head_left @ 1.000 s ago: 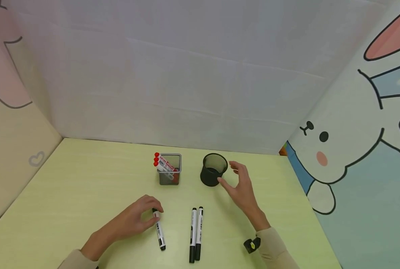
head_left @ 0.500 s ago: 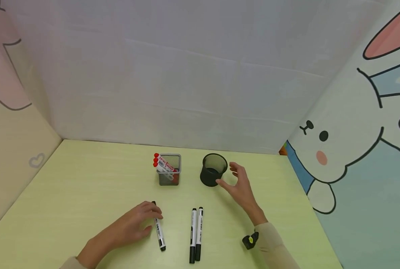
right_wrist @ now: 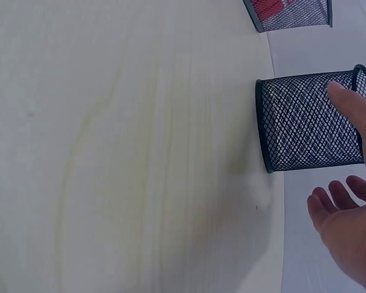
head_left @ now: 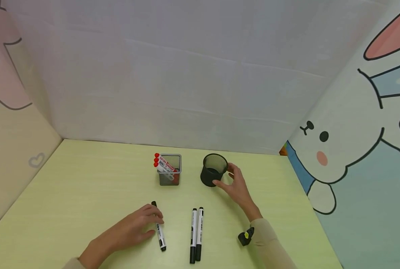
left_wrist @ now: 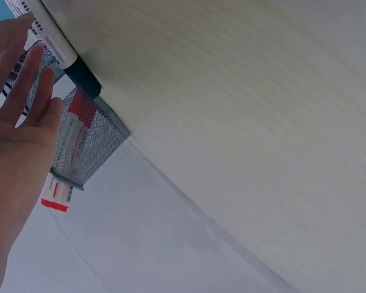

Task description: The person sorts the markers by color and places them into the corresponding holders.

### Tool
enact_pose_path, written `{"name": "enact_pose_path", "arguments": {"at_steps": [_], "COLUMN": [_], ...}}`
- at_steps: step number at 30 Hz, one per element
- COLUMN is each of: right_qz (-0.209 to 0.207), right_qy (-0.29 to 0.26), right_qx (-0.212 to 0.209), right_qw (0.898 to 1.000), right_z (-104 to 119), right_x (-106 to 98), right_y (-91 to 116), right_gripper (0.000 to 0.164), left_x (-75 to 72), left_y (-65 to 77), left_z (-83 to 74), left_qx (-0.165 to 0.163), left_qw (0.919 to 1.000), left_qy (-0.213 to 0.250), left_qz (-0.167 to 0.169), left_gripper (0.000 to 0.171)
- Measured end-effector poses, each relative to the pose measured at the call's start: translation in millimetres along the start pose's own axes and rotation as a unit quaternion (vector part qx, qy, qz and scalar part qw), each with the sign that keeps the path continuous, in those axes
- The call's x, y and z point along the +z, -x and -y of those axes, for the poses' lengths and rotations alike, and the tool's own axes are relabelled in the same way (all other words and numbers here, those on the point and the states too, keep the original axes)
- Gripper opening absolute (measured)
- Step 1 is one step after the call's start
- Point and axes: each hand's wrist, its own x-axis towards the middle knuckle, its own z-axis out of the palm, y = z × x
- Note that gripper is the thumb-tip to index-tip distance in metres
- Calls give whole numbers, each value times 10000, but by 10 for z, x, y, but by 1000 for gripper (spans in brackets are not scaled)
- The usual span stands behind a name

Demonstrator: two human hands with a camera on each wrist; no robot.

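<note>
In the head view my left hand (head_left: 136,228) hovers over a white marker with black ends (head_left: 160,235) lying on the table, its loosely bent fingers crossing the upper part. The thumb is spread away from the marker's side. The left wrist view has the relaxed fingers (left_wrist: 30,85) alongside that marker (left_wrist: 52,39). My right hand (head_left: 237,190) reaches to a round black mesh pen cup (head_left: 207,178), fingers at its right side and thumb before its front. In the right wrist view the thumb overlaps the cup (right_wrist: 311,122), while the other fingers stay apart below it.
Two more white-and-black markers (head_left: 193,231) lie side by side between the hands. Left of the cup stands a square grey mesh holder (head_left: 164,180) with several red-capped markers (head_left: 162,162). A white sheet (head_left: 186,93) rises behind the table; a rabbit-patterned panel (head_left: 341,157) flanks the right.
My right hand has shifted left, closer around the pen cup. My left hand has drawn slightly down along the marker, and its thumb has moved off it.
</note>
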Motion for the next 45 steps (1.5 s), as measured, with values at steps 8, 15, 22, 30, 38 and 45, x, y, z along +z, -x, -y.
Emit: {"name": "enact_pose_path", "arguments": {"at_steps": [8, 15, 22, 30, 38, 45], "right_qz": [154, 264, 307, 434, 403, 415], "right_qy": [-190, -309, -370, -584, -741, -899], "right_qx": [54, 49, 120, 129, 136, 89], "right_qw": [9997, 9992, 9988, 9973, 9963, 9951], "right_z": [0, -20, -44, 59, -106, -112], "right_x": [47, 85, 102, 85, 121, 126], "right_y": [-65, -91, -110, -92, -125, -126], "right_gripper": [89, 90, 89, 86, 89, 88], "left_x": [4, 16, 21, 44, 32, 39], "left_y": [-37, -58, -87, -106, -110, -120], "left_z": [49, 69, 46, 48, 44, 50], "left_qx": [147, 137, -186, -153, -246, -196], "left_qw": [9997, 9992, 9978, 9982, 9975, 9972], "left_qy": [17, 195, 405, 354, 373, 466], "left_qz": [170, 307, 489, 453, 554, 548], "left_gripper": [27, 25, 22, 20, 18, 17]}}
